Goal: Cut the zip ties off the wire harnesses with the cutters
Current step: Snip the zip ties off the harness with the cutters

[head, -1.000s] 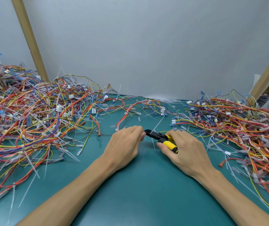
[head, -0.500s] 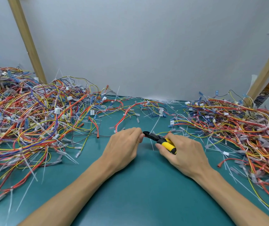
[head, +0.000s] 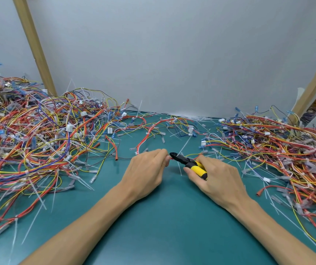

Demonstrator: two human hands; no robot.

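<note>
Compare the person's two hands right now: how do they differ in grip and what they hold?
The left hand pinches what looks like a red wire at its fingertips; the right hand wraps round the yellow handles of the cutters. The left hand hides most of its wire; the right hand leaves the cutters' black head exposed. Both are curled, meeting over the green table.

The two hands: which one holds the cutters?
The right hand grips the cutters by their yellow handles; the left hand only pinches a red wire at the cutters' black tip.
</note>
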